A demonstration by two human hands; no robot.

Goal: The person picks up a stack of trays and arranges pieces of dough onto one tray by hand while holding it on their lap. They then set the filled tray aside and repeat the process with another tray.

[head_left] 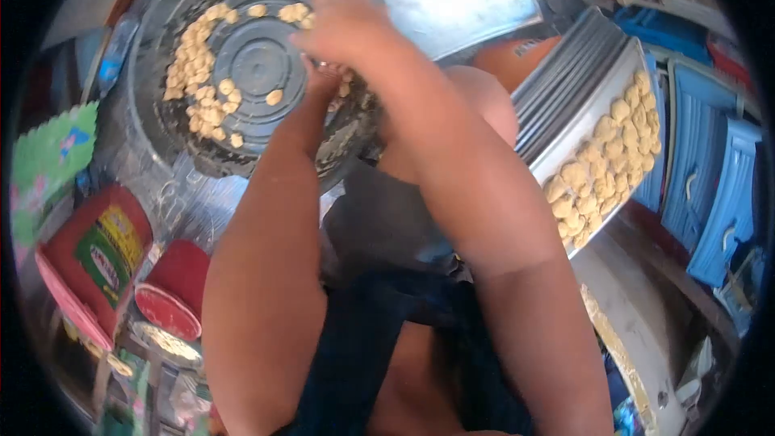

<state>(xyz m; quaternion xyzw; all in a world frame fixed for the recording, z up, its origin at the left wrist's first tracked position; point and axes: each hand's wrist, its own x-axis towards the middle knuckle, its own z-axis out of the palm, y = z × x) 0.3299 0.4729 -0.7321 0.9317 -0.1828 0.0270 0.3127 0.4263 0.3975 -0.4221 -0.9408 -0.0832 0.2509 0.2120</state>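
Observation:
Many small tan dough pieces (192, 60) lie along the left side of a large round dark basin (149, 113). More pieces sit near its top, and a single one (274, 97) is near the ringed centre. My right hand (339, 20) is over the basin's right part, blurred, its fingers toward the upper left. Just below it is my left hand (324, 73), mostly hidden by the right hand and wrist; a ring shows on it. What either hand holds cannot be made out. Dark residue coats the basin's wall.
At the right, a metal tray (545, 165) bears rows of dough pieces (609, 149) beside stacked trays (569, 73). A bright flat tray (452, 0) is at the top. Red containers (105, 258) stand lower left, a bottle (117, 56) upper left, blue drawers (698, 169) far right.

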